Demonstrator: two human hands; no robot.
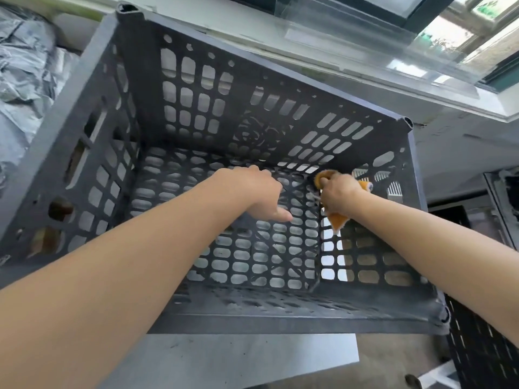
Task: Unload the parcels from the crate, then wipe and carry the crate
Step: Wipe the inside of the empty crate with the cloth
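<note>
A large dark grey perforated crate (280, 322) fills the view, with nothing lying inside it. Both my arms reach down into it. My right hand (338, 193) grips an orange cloth (335, 220) and holds it against the far right inner corner, at the bottom of the right wall. My left hand (257, 192) lies on the crate's floor near the far wall, thumb pointing right; its fingers are hidden behind the back of the hand. Grey plastic-wrapped parcels (25, 68) lie outside the crate at the left.
The crate stands on a grey table (252, 357). A white windowsill with a clear plastic sheet (365, 43) runs behind it. A second dark perforated crate (477, 352) stands low at the right, with dark boxes (500, 189) beyond.
</note>
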